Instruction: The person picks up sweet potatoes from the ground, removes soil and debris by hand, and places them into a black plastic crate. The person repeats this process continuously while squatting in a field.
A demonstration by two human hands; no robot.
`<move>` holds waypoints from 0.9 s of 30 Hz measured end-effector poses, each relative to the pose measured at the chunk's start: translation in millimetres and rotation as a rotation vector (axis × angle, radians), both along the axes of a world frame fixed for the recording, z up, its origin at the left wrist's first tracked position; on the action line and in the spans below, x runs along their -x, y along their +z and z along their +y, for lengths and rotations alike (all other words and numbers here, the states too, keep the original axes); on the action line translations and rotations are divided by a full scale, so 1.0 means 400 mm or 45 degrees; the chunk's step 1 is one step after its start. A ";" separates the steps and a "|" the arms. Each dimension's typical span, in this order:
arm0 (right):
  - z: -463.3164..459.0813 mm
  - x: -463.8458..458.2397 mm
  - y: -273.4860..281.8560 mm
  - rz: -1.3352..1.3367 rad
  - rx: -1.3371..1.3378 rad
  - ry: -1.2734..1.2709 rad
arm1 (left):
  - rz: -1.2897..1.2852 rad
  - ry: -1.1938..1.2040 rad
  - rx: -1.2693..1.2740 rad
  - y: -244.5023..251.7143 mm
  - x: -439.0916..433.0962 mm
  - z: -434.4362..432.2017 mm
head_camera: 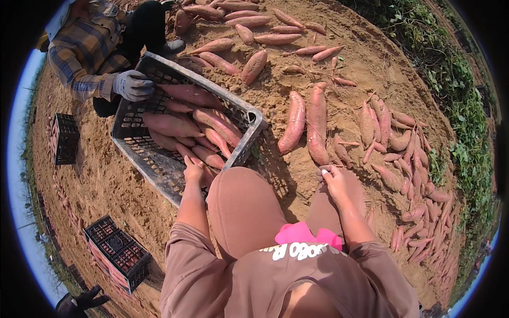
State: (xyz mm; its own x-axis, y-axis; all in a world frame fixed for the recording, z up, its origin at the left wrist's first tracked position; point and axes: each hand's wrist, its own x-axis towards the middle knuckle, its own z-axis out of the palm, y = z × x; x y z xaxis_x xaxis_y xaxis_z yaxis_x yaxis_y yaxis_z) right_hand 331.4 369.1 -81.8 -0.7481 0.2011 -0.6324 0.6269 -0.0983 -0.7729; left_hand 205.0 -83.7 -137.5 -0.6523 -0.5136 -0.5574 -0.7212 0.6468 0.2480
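Observation:
My left hand [193,171] is inside the near end of a black plastic crate [254,119], its fingers around a sweet potato [208,175] that my knee partly hides. Several large reddish sweet potatoes [173,124] lie piled in the crate, which sits tilted on the soil. Over my right knee, my right hand [335,182] has its fingers bent close together, by the lower end of a long sweet potato [317,123]. Whether it touches that root is not clear. Another thick sweet potato [292,122] lies just left of the long one.
A co-worker's gloved hand [133,85] is at the crate's far-left rim. Loose sweet potatoes [246,22] lie ahead, and a long heap [415,171] stretches along the right beside green vines [457,91]. Filled crates [119,248] stand left; a dark-gloved hand [89,298] shows lower left.

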 end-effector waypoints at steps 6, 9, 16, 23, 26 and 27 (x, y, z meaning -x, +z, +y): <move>0.013 0.008 0.013 -0.081 0.028 0.033 | 0.399 -0.633 0.321 0.079 0.113 0.102; 0.023 0.017 0.001 -0.076 0.057 0.065 | 0.370 -0.532 0.075 0.063 0.213 0.163; 0.019 0.029 -0.076 -0.017 -0.111 0.220 | -0.119 -0.503 0.146 -0.035 0.349 0.238; 0.014 0.047 -0.071 0.122 -0.071 0.187 | -0.078 -0.447 0.208 -0.104 0.371 0.191; 0.022 0.049 -0.066 0.137 0.000 0.138 | -0.010 -0.352 0.211 -0.106 0.363 0.174; 0.031 0.048 -0.065 0.120 0.021 0.121 | 0.021 -0.306 0.227 -0.108 0.357 0.171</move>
